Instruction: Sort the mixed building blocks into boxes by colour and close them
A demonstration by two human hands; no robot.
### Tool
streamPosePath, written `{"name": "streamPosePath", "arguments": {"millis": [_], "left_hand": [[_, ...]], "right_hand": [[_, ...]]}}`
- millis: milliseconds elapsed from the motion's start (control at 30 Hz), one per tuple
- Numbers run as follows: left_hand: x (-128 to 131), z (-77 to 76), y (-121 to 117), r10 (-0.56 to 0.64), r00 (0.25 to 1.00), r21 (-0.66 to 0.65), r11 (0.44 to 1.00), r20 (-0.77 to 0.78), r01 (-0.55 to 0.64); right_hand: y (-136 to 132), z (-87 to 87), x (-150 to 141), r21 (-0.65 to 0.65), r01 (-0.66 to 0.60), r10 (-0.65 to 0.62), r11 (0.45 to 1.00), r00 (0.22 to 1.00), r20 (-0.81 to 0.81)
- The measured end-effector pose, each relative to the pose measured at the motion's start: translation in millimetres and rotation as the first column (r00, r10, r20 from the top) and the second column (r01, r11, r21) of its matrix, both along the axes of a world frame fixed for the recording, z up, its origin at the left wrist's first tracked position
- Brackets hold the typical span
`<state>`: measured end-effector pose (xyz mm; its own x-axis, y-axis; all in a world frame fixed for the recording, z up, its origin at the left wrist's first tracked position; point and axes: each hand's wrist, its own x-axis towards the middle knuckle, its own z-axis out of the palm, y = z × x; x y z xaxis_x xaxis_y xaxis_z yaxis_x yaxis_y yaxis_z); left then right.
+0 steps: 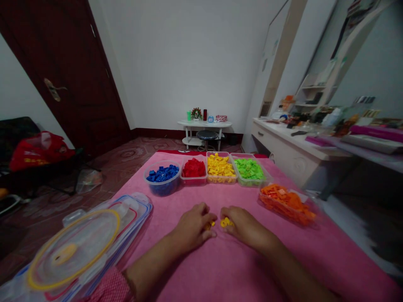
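Note:
Both hands are low over the pink cloth, facing each other with a small gap between. My left hand has its fingers curled round small yellow pieces, which look like toy building bricks and are partly hidden. Curled likewise, my right hand grips a small studded yellow building brick. Ahead of the hands stand a round tub of blue bricks, a box of red bricks, a box of yellow bricks and a box of green bricks. Orange pieces fill another box at right.
Stacked plastic lids lie along the left side of the cloth. A white dresser crowded with items stands to the right. Farther back are a small white table and a dark round stool.

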<state>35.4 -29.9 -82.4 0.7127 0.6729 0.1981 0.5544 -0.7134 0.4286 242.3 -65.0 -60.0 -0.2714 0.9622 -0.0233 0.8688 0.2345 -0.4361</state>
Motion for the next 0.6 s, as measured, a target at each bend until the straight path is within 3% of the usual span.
{"name": "streamPosePath", "arguments": {"millis": [133, 233, 267, 300, 367, 433, 467, 533, 600], "left_hand": [[6.8, -13.7, -11.6, 0.065, 0.992, -0.071, 0.996, 0.109, -0.057], [10.9, -17.5, -0.3, 0.160, 0.919, -0.319, 0.947, 0.361, -0.040], [12.5, -16.8, 5.0, 0.259, 0.859, -0.466, 0.885, 0.441, -0.027], [14.5, -15.3, 9.9, 0.380, 0.780, -0.618, 0.786, 0.498, 0.012], [20.4, -10.3, 16.5, 0.613, 0.605, -0.842, 0.502, 0.507, 0.196], [29.0, -4.6, 17.0, 0.739, 0.489, -0.855, 0.227, 0.464, 0.467], [33.9, -2.1, 15.1, 0.772, 0.450, -0.800, 0.125, 0.450, 0.586], [43.1, 0.7, 8.9, 0.823, 0.378, -0.669, 0.002, 0.423, 0.744], [49.4, 0.9, 3.6, 0.864, 0.327, -0.594, -0.041, 0.383, 0.804]], "right_hand": [[4.4, -15.6, -11.2, 0.065, -0.040, 0.049, 0.997, 0.988, -0.144], [9.7, -12.2, -12.0, -0.119, 0.014, -0.057, 0.993, 0.926, -0.373], [11.6, -8.7, -12.6, -0.188, 0.041, -0.123, 0.981, 0.883, -0.453], [13.3, -4.3, -14.1, -0.229, 0.073, -0.185, 0.971, 0.832, -0.522], [15.2, 5.8, -19.9, -0.177, 0.146, -0.226, 0.973, 0.752, -0.620], [13.9, 15.8, -28.3, 0.007, 0.197, -0.148, 0.980, 0.758, -0.636], [12.2, 20.2, -32.5, 0.103, 0.196, -0.094, 0.975, 0.788, -0.609], [8.0, 27.0, -38.9, 0.238, 0.166, -0.013, 0.957, 0.845, -0.534], [5.3, 30.0, -40.3, 0.288, 0.173, 0.001, 0.942, 0.855, -0.518]]}}
